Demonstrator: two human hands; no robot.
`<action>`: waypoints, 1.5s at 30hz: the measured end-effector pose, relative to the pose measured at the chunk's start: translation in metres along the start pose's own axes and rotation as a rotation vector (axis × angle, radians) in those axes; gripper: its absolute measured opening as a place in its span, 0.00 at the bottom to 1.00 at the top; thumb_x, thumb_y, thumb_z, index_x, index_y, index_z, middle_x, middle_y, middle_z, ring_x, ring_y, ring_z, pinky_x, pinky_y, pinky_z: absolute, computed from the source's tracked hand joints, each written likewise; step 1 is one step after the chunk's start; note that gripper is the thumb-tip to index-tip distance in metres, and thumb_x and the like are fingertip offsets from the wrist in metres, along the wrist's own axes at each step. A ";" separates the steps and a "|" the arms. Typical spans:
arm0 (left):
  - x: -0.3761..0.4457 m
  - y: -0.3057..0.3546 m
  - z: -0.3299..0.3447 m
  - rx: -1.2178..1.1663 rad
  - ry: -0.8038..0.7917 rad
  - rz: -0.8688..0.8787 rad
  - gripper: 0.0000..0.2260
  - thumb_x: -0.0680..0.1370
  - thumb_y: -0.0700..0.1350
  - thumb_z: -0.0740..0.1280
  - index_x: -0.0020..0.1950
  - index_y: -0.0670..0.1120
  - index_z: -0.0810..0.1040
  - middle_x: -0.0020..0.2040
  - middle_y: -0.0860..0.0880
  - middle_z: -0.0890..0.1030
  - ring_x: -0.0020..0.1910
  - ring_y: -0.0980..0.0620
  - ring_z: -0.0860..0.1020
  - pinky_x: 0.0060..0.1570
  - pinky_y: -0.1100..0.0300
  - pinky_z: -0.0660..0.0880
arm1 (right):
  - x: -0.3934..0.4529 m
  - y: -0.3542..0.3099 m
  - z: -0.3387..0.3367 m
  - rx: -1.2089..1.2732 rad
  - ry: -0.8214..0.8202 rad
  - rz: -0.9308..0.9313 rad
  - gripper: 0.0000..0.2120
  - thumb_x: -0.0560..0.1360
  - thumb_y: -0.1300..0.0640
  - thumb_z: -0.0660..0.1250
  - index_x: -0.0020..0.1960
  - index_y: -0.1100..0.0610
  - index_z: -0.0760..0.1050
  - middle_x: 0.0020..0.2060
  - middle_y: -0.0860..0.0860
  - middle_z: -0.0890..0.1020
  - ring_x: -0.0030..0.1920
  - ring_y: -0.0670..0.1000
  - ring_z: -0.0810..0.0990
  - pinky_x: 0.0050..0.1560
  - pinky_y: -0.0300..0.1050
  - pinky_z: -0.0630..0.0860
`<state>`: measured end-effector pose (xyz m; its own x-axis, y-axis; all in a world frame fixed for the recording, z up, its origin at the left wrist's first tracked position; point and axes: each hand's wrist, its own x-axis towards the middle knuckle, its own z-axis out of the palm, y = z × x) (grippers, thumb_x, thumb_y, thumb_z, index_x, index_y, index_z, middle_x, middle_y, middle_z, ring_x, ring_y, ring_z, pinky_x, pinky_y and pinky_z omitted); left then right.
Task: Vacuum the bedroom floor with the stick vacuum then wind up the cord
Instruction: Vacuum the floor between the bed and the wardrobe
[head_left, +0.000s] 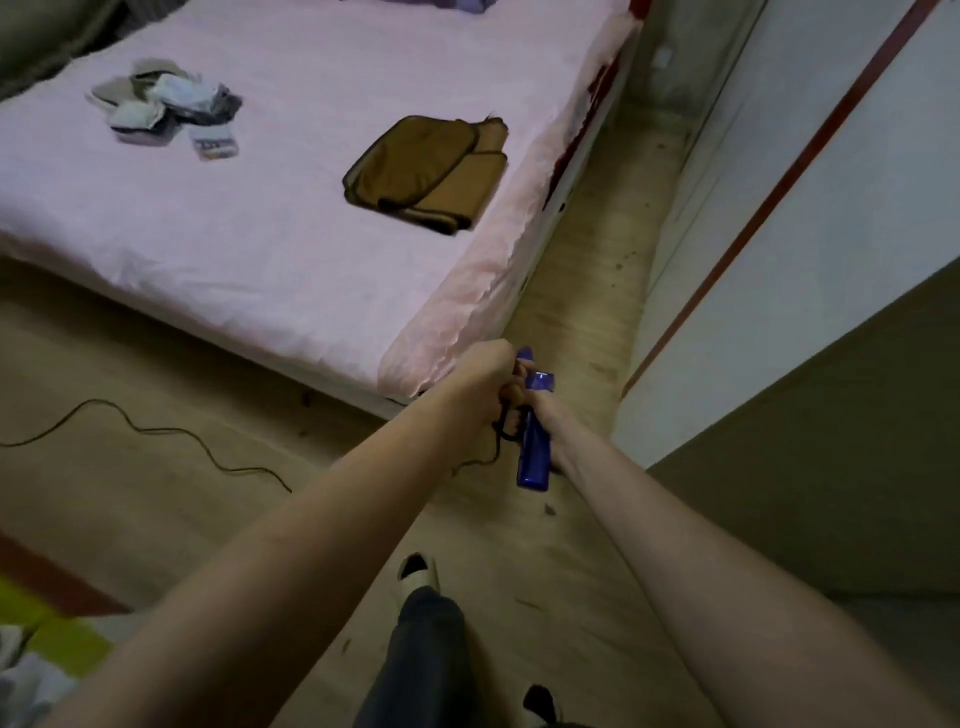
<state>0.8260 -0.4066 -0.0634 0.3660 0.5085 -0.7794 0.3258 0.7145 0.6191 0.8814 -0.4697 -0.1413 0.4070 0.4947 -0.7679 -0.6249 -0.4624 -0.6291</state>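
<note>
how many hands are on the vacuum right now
2. The left hand grips the handle at the top of the blue stick vacuum; the right hand holds its body just beside and below. The fingers are partly hidden behind the vacuum.

Brown folded cloth (428, 174) on pink bed (260, 234).

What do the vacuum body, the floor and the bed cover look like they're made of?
Vacuum body: probably glossy translucent blue plastic, going by the bright highlight near its top. Floor: pale wood-look boards, laminate or wood, with faint grain lines and a matte finish. Bed cover: soft pink fabric, matte, wrinkled along the edge.
</note>
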 end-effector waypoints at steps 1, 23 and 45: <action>0.011 0.018 -0.005 -0.038 -0.031 -0.032 0.15 0.80 0.36 0.48 0.41 0.37 0.72 0.29 0.48 0.64 0.20 0.57 0.56 0.16 0.68 0.53 | 0.011 -0.010 0.010 -0.019 0.018 -0.016 0.10 0.74 0.61 0.66 0.55 0.58 0.74 0.39 0.55 0.77 0.33 0.51 0.75 0.32 0.45 0.73; 0.120 0.254 0.074 0.288 -0.308 -0.067 0.14 0.82 0.36 0.49 0.42 0.39 0.71 0.30 0.49 0.65 0.17 0.59 0.59 0.15 0.70 0.55 | 0.116 -0.244 0.033 0.142 0.176 -0.062 0.13 0.81 0.60 0.59 0.37 0.59 0.67 0.32 0.53 0.73 0.29 0.49 0.71 0.24 0.39 0.72; 0.269 0.427 0.222 -0.093 -0.414 -0.164 0.12 0.82 0.37 0.51 0.51 0.34 0.73 0.23 0.50 0.66 0.16 0.59 0.60 0.13 0.70 0.57 | 0.291 -0.399 -0.086 0.173 0.075 0.047 0.03 0.71 0.67 0.65 0.43 0.62 0.74 0.26 0.53 0.77 0.25 0.50 0.75 0.27 0.42 0.74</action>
<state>1.2568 -0.0714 0.0120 0.6401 0.1629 -0.7508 0.3360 0.8195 0.4643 1.3066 -0.2039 -0.1244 0.4191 0.4163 -0.8068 -0.7470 -0.3470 -0.5671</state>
